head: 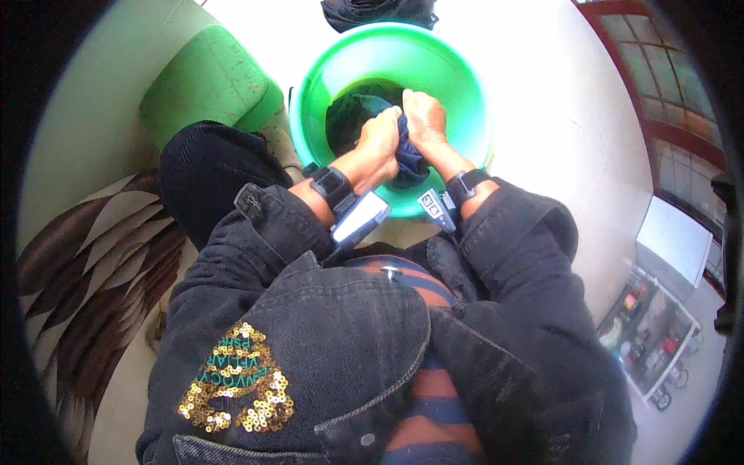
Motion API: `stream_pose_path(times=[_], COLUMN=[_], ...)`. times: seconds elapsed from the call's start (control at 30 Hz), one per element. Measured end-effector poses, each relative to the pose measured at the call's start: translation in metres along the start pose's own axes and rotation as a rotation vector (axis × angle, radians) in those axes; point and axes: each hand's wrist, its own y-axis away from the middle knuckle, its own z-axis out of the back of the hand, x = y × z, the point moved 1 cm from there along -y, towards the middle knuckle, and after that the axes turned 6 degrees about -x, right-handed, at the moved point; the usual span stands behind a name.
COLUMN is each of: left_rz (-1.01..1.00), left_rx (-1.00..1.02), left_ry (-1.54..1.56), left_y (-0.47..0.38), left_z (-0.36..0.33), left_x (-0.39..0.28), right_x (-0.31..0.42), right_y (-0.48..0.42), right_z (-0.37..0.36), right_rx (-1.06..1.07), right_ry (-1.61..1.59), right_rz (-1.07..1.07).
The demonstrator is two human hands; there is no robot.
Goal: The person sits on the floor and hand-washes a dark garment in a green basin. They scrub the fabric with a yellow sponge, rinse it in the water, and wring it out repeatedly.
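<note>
My left hand (pixel 381 139) and my right hand (pixel 425 119) are side by side over a green plastic basin (pixel 456 75), both closed on a dark blue cloth (pixel 410 160). Part of the cloth hangs below the hands towards the basin's near side. Dark wet fabric (pixel 354 113) lies at the bottom of the basin, partly hidden behind my left hand. Whether the held cloth joins that fabric I cannot tell. Each wrist wears a black strap with a small device.
A green plastic stool or box (pixel 203 81) stands to the left of the basin. Dark cloth (pixel 381 13) lies beyond the far rim. To the right are a red-framed window (pixel 668 75) and a rack of small items (pixel 654 331). A patterned brown curtain or rug (pixel 110 279) is at left.
</note>
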Motion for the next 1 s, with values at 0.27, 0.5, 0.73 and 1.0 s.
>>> stream_pose_path(times=[0.27,0.5,0.73,1.0], left_rz=[-0.073,-0.016,-0.048,-0.099], left_rx=[-0.007,0.266,0.273,0.207], left_ry=[-0.122,0.110,0.053,-0.154], left_y=[0.019,0.004,-0.041,-0.022], left_z=[-0.009,0.008,0.070,0.053], left_x=[-0.029,-0.036,-0.047,-0.047], right_x=[0.004,-0.093,-0.092,-0.108], right_y=[0.020,-0.008,0.010,0.017], right_z=[-0.001,-0.019,-0.017,-0.038], right_rx=[-0.084,-0.149,0.083,0.071], right_ry=[-0.038,-0.533,-1.130,-1.113], right_rz=[0.198,-0.343,-0.717,-0.870])
